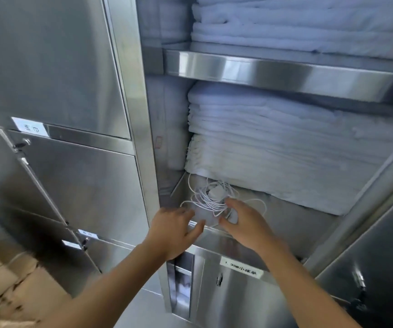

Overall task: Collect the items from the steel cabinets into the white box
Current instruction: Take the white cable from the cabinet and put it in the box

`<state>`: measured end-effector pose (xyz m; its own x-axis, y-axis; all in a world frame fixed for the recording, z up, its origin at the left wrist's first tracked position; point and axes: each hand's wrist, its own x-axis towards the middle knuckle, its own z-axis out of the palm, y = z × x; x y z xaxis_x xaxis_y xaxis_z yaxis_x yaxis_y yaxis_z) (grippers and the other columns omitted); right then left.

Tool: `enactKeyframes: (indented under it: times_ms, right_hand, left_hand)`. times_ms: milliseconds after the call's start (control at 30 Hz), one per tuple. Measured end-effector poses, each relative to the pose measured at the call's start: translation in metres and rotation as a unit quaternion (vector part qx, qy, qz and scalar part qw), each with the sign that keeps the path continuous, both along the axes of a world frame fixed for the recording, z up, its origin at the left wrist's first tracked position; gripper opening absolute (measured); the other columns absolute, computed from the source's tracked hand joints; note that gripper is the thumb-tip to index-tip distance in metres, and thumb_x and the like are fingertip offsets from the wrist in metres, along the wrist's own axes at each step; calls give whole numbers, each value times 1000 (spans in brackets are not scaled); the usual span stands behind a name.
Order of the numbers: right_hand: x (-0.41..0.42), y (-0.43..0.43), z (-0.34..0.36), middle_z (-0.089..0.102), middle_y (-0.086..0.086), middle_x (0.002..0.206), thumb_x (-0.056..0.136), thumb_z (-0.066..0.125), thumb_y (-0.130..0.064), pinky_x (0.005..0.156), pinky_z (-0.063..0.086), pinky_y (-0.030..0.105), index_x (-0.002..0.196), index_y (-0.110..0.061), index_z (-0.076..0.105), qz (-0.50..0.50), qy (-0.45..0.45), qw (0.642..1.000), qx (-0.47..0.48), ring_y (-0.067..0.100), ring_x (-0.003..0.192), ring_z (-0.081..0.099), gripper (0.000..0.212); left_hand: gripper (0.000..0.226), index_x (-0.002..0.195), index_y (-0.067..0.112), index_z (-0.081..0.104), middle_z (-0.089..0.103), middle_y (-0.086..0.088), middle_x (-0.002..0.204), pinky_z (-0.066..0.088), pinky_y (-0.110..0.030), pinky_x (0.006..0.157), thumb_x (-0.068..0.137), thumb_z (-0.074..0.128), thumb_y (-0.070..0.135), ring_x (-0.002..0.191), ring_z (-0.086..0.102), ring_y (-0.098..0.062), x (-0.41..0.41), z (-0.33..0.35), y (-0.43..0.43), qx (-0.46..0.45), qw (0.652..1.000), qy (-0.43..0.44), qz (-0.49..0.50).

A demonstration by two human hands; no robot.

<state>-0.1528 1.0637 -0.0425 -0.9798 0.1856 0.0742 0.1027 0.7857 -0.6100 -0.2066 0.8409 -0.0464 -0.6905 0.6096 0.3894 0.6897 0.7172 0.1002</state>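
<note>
In the head view the tangled white charger cable (211, 201) lies at the front left of the open steel cabinet's (273, 74) lower shelf, at twelve o'clock from both hands, a roundish coil with no long axis. Our right hand (246, 227) is nearer, fingers curled onto the coil's four o'clock edge, though we cannot tell whether they grip. Our left hand (176, 230) is slack and holds nothing at seven o'clock. The cable looks thin, loosely looped round a small white adapter (215, 192).
</note>
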Motion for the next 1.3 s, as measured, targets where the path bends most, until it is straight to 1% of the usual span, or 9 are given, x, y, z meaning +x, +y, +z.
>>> enactKeyframes:
  times_ms: [167,333,467,600,767,967,1167,1233,1300]
  right_hand:
    - [-17,2,1,63,-4,135,86,74,-46,94,47,32,139,-27,56,-7,12,1000,22,19,120,61,59]
    - [-58,0,10,60,0,132,75,78,-57,92,49,36,139,-30,52,0,25,999,46,23,120,58,74]
    - [-96,4,-9,49,3,148,65,81,-67,109,41,38,149,-24,43,21,-55,992,112,27,137,45,102]
    - [-102,8,-39,24,3,165,57,74,-79,120,31,49,156,-34,28,46,-102,982,154,30,152,24,118]
    - [-101,14,-41,27,2,162,49,68,-85,114,38,50,153,-36,29,53,-108,982,145,33,148,29,121]
    - [-92,15,-36,17,-5,163,49,63,-92,115,34,49,152,-44,21,87,-135,981,107,32,150,22,122]
    - [-70,9,-38,-7,-2,171,35,74,-91,123,21,50,157,-42,1,123,-178,966,139,29,157,0,151]
    - [-64,4,-41,-4,2,170,35,75,-88,121,25,49,157,-40,2,120,-159,965,172,31,156,6,150]
    - [-60,0,-45,8,2,167,42,75,-84,116,32,50,155,-40,8,108,-122,965,203,33,150,19,138]
  left_hand:
    - [43,94,23,66,66,4,79,44,-30,64,98,37,55,68,61,-21,1,9,-6,53,998,22,12]
    - [58,101,24,66,67,6,89,46,-30,74,97,22,62,78,62,-17,2,15,-5,45,999,-10,24]
    - [50,95,23,66,66,5,83,47,-31,69,98,30,58,71,60,-18,-1,10,-4,59,998,5,15]
    - [58,94,23,66,64,5,81,45,-31,66,98,22,61,70,59,-18,0,-3,-13,39,999,-16,13]
    - [65,100,24,67,68,5,88,46,-33,73,97,16,64,78,61,-18,2,-10,-16,21,999,-40,22]
    - [63,95,25,67,64,6,80,44,-30,67,97,17,63,68,56,-16,0,-8,-19,25,999,-29,26]
    - [62,102,25,68,68,8,86,40,-23,69,98,19,63,71,55,-9,4,-7,-23,36,998,-43,19]
    - [66,104,26,68,68,8,90,38,-22,71,97,16,64,72,51,-6,6,-7,-24,34,998,-51,20]
    - [68,104,26,68,68,9,90,34,-21,71,96,13,65,71,44,-5,7,-8,-25,26,998,-52,20]
